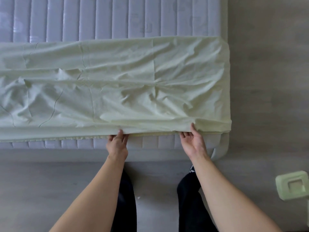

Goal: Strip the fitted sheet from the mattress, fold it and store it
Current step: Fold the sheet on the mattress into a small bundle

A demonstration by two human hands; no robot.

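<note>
A pale green fitted sheet (117, 84) lies folded into a long wrinkled band across the bare quilted mattress (100, 17). It runs from the left frame edge to the mattress's right end. My left hand (117, 143) pinches the sheet's near edge close to the middle. Further right, my right hand (194, 139) grips the same near edge, thumb on top of the cloth. Both hands sit at the mattress's near side, about a forearm's length apart.
Grey wood-look floor (267, 81) surrounds the mattress to the right and in front. A pale green square stool or box (292, 185) stands on the floor at the lower right. My dark trouser legs (127, 198) stand between my arms.
</note>
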